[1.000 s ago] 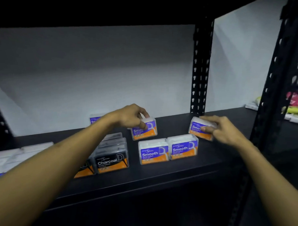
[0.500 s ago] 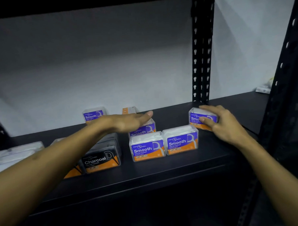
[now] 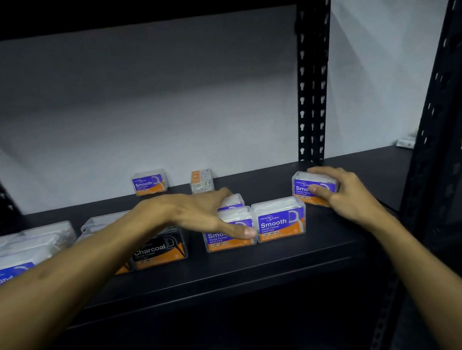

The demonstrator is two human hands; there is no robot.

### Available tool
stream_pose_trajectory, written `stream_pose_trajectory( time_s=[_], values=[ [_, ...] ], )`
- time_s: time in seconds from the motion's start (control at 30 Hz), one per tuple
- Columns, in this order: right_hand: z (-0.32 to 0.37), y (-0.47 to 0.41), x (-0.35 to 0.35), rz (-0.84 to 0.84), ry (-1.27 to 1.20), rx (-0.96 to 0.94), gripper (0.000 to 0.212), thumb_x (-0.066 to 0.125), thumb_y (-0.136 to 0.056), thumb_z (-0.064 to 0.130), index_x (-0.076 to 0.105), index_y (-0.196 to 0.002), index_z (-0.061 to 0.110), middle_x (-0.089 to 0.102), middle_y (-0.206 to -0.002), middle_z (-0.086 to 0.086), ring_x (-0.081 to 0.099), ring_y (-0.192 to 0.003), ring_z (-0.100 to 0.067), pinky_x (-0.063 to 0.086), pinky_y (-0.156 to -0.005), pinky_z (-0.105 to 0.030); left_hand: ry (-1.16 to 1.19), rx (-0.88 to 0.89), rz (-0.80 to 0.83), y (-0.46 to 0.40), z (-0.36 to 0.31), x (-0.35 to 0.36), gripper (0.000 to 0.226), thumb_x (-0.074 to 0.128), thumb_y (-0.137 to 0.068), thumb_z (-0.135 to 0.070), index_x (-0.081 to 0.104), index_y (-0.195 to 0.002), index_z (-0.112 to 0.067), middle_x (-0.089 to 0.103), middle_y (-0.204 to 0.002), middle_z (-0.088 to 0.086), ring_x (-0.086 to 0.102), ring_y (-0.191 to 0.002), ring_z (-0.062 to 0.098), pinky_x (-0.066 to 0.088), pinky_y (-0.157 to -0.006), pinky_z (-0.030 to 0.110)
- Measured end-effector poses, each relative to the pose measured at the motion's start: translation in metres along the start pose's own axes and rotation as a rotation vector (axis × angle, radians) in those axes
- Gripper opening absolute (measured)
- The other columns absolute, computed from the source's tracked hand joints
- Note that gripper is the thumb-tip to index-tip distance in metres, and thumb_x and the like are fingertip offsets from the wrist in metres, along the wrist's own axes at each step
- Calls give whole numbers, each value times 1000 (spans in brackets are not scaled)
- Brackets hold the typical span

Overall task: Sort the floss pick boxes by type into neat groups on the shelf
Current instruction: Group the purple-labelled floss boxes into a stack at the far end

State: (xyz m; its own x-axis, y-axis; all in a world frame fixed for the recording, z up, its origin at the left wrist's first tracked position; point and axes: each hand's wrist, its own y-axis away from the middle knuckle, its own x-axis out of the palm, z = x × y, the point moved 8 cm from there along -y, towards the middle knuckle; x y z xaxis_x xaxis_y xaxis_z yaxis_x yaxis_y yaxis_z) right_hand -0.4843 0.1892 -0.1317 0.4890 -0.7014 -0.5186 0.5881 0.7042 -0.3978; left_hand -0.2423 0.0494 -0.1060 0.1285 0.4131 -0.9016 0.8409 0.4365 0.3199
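Several clear floss pick boxes stand on the black shelf (image 3: 255,266). My left hand (image 3: 197,216) lies flat over two Smooth boxes in the middle. Its fingers reach the rear Smooth box (image 3: 232,201) and its thumb touches the face of the front left Smooth box (image 3: 219,241). Another Smooth box (image 3: 281,221) stands right beside that one. My right hand (image 3: 350,196) grips a fourth Smooth box (image 3: 303,183) behind and to the right, thumb on its label. A Charcoal box (image 3: 160,250) sits left of the pair, partly behind my forearm.
At the back stand a lone Smooth box (image 3: 148,182) and a box turned end-on (image 3: 201,181). Clear boxes (image 3: 31,240) and a blue-labelled one (image 3: 6,276) crowd the far left. A black perforated post (image 3: 311,78) rises behind my right hand; another post (image 3: 435,144) frames the right.
My left hand let go of the Smooth box it set behind the front pair, flattened and came down over both boxes. My right hand kept its hold as its box came level on the shelf.
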Motion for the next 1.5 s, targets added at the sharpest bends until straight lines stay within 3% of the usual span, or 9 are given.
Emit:
stream_pose_trajectory(
  time_s=[0.13, 0.4, 0.63, 0.8, 0.9, 1.03, 1.13, 1.37, 1.5],
  values=[
    [0, 0, -1, -1, -39, -3, 42, 72, -92, 20, 63, -133, 22, 60, -127, -10, 61, -111, -21, 49, -86, -25, -74, 21, -67, 3, -3, 0, 89, 70, -65, -77, 38, -132, -28, 60, -120, -10, 62, -104, 8, 50, -99, 37],
    [6, 4, 0, 36, -130, 10, 38, 70, -92, 22, 64, -130, 20, 67, -119, -3, 65, -104, -13, 49, -78, -17, -248, 50, -146, 5, -11, -1, 71, 73, -80, -56, 38, -130, -21, 58, -120, -1, 59, -101, 16, 49, -88, 30],
    [7, 4, 5, 80, -253, 86, 30, 44, -106, 29, 64, -127, 19, 71, -113, -2, 67, -97, -7, 51, -82, -21, -199, 98, -165, 3, -17, 4, 74, 75, -79, -53, 35, -134, -22, 56, -124, -1, 56, -104, 14, 48, -92, 31],
    [12, 0, 17, 103, -256, 65, 18, 52, -103, 24, 67, -110, 16, 73, -104, -9, 70, -98, -19, 54, -88, -37, -218, 126, -228, 1, -17, 4, 80, 76, -72, -62, 38, -131, -22, 55, -120, -4, 56, -103, 13, 49, -94, 33],
    [26, 2, 30, 157, -323, 26, 24, 50, -104, 26, 70, -108, 13, 74, -104, -14, 69, -92, -18, 53, -86, -38, -215, 128, -256, 0, -15, 5, 84, 69, -66, -78, 39, -126, -28, 55, -118, -6, 56, -100, 9, 51, -91, 33],
    [42, 7, 44, 261, -393, 45, 50, 45, -100, 52, 73, -104, 11, 76, -99, -14, 71, -84, -18, 52, -78, -34, -293, 114, -289, 0, -14, 6, 88, 53, -65, -87, 38, -128, -27, 56, -124, -5, 57, -103, 11, 51, -87, 35],
    [50, 11, 50, 320, -394, 38, 58, 44, -95, 60, 74, -104, 11, 76, -103, -15, 71, -100, -34, 51, -97, -49, -311, 115, -311, -1, -14, 6, 86, 50, -66, -89, 38, -124, -27, 57, -122, -3, 58, -102, 14, 52, -86, 37],
    [63, 28, 60, 547, -294, 4, 79, 67, -64, 81, 64, -121, 27, 74, -112, 2, 71, -106, -15, 54, -98, -35, -272, 121, -313, -2, -15, 6, 78, 57, -71, -82, 39, -121, -26, 56, -118, -3, 57, -98, 14, 51, -83, 34],
    [61, 32, 64, 585, -239, 20, 66, 84, -71, 50, 57, -128, 30, 70, -119, 3, 69, -109, -13, 53, -102, -39, -258, 136, -319, -1, -18, 7, 75, 63, -73, -76, 41, -121, -22, 56, -115, 0, 56, -98, 17, 50, -86, 35]
  ],
)
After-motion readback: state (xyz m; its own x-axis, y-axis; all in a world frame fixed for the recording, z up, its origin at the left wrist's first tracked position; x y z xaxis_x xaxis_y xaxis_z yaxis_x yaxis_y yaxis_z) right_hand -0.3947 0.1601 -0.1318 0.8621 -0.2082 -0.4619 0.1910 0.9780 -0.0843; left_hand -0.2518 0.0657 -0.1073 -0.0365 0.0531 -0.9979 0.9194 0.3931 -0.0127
